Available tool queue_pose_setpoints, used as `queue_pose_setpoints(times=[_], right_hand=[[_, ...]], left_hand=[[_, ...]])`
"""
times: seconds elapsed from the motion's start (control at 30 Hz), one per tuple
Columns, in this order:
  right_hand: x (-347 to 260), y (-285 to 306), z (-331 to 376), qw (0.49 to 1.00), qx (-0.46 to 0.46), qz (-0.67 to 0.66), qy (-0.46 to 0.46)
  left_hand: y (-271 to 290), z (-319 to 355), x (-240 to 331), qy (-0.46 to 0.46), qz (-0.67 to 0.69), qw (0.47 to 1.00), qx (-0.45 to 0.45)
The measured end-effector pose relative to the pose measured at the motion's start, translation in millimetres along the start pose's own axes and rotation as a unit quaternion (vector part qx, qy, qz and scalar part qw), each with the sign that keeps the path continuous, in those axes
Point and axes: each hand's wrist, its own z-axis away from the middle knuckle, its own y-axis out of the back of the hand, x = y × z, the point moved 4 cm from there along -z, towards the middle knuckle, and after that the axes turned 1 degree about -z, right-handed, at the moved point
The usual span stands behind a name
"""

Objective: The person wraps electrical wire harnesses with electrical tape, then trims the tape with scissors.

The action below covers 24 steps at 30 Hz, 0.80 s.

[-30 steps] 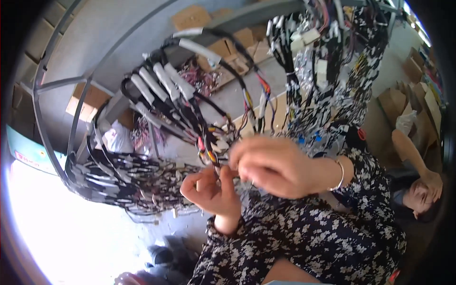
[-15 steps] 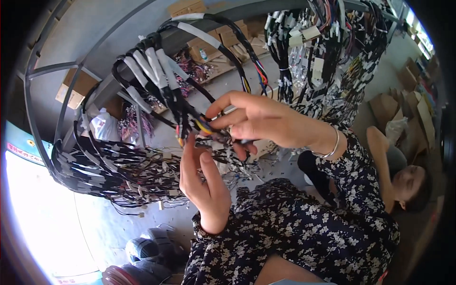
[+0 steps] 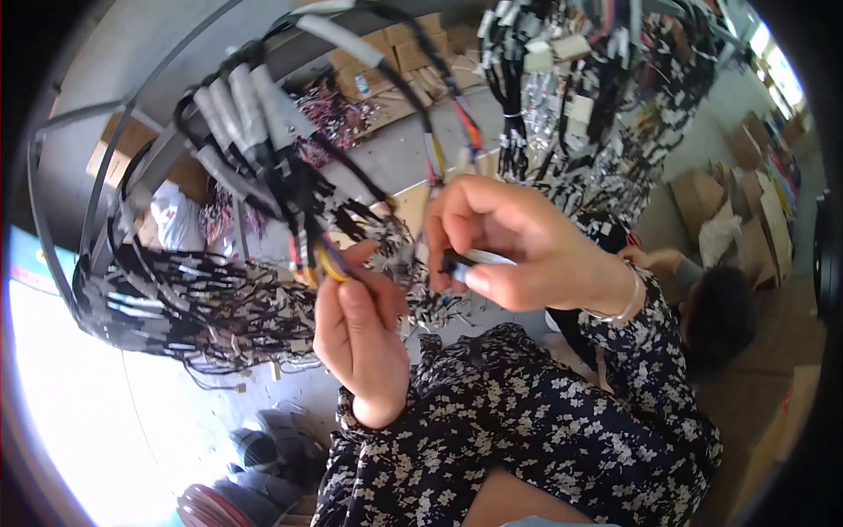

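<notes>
Big tangle of black cable bundles [image 3: 202, 299] hangs across the left & top, w/ cardboard boxes [image 3: 421, 53] on the floor behind. Our left hand [image 3: 360, 338] is raised, fingers closed around yellow & red wires [image 3: 327, 262]. Our right hand [image 3: 518, 241], just beside it, pinches a small connector [image 3: 465, 262] betw. thumb & fingers.

left hand [image 3: 360, 334] below wire bundle [image 3: 255, 149], touching its ends | right hand [image 3: 518, 241] just right of left hand, connector [image 3: 465, 261] in fingers | hanging harnesses [image 3: 571, 79] behind, upper right | boxes [image 3: 729, 211] far right | second person [image 3: 711, 316] right of hands
</notes>
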Motion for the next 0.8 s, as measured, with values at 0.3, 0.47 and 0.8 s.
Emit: queue_pose_setpoints(times=[0.3, 0.47, 0.8], right_hand=[[7.6, -0.8, -47.1, 0.999, 0.042, 0.023, -0.001], [5.2, -0.3, -56.2, 0.996, -0.006, 0.088, 0.032], [4.2, -10.2, -73.5, 0.99, -0.102, 0.093, -0.03]], left_hand=[[16.6, -9.7, -18.1, 0.116, 0.105, 0.987, -0.04], [14.2, 1.1, 0.6, 0.16, 0.09, 0.982, -0.055], [13.9, 6.4, -0.7, 0.072, 0.057, 0.995, -0.033]])
